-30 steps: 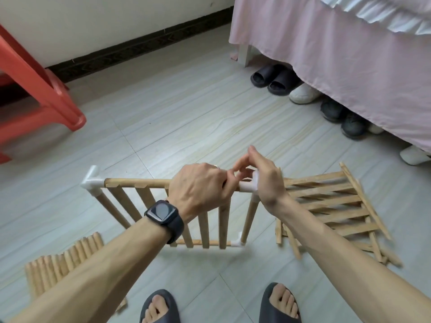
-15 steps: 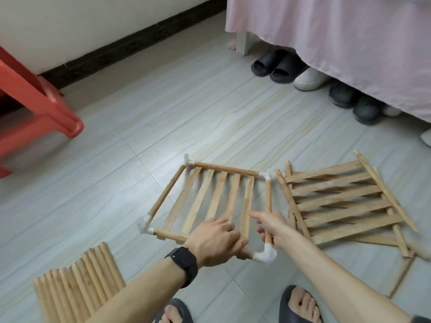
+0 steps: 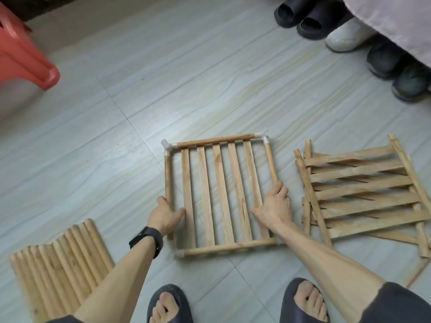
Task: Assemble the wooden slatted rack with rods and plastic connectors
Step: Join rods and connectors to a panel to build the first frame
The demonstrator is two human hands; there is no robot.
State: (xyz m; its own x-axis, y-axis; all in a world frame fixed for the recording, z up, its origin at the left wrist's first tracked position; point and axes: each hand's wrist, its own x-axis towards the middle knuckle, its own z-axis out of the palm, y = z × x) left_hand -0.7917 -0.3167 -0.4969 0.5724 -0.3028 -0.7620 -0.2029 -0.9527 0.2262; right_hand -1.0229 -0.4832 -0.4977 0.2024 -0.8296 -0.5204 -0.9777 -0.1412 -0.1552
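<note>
An assembled wooden slatted panel (image 3: 219,194) lies flat on the floor in front of my feet, framed by round rods with white plastic connectors (image 3: 168,146) at its corners. My left hand (image 3: 164,214) grips the left side rod near its lower end. On the opposite side, my right hand (image 3: 275,206) holds the right side rod, thumb lying across the outer slat. A heap of more slatted panels (image 3: 359,192) lies to the right. A row of loose wooden rods (image 3: 60,262) lies at the lower left.
A red plastic stool (image 3: 25,57) stands at the upper left. Several shoes and slippers (image 3: 300,17) line the upper right under a pink bed skirt (image 3: 401,19). My two slippered feet (image 3: 168,304) are at the bottom edge. Grey tiled floor (image 3: 163,89) stretches beyond the panel.
The panel went from held upright in the air, to tilted on the floor, to lying flat. My hands moved from the top rod and connector to the two side rods.
</note>
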